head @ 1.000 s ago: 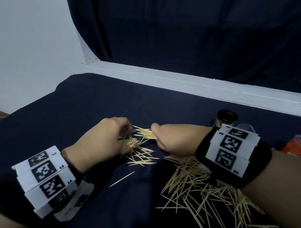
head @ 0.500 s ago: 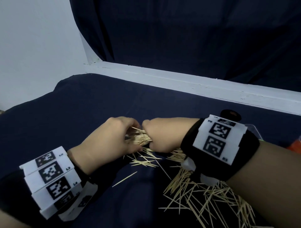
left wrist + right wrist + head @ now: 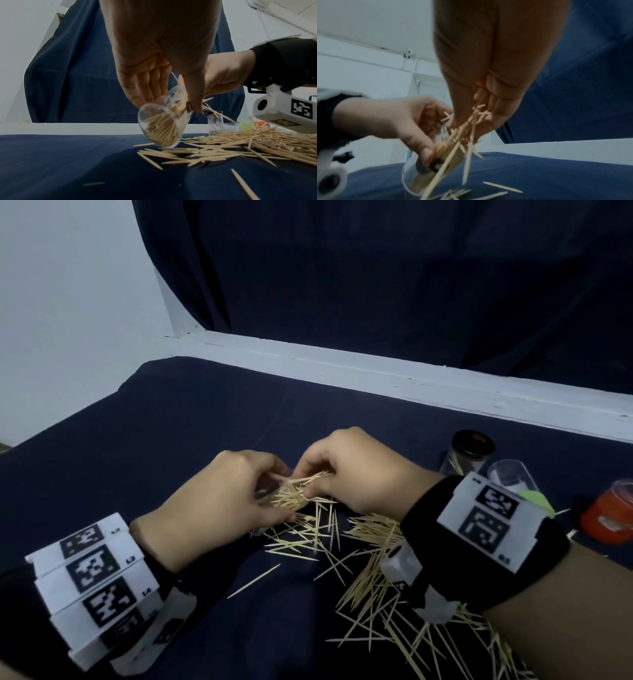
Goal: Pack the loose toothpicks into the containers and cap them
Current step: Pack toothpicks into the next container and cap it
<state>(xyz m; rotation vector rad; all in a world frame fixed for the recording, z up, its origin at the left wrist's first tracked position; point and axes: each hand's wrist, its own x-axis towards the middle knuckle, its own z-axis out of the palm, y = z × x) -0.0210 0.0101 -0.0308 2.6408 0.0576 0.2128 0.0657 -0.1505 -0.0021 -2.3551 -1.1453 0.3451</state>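
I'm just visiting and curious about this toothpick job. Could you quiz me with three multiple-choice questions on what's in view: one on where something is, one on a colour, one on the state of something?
1. Where is the clear container being filled?
A. Held tilted in the left hand
B. Standing on the white ledge
C. Under the right wrist

2. What colour is the cloth covering the table?
A. Red
B. Dark blue
C. White

3. What state is the black-rimmed container at the far right in?
A. Lying on its side, empty
B. Crushed flat
C. Upright, with a few toothpicks inside

Answers:
1 A, the left wrist view shows fingers and thumb gripping it at a slant above the cloth.
2 B, the head view shows navy fabric under the loose toothpicks.
3 C, it stands upright with sticks visible through its wall.
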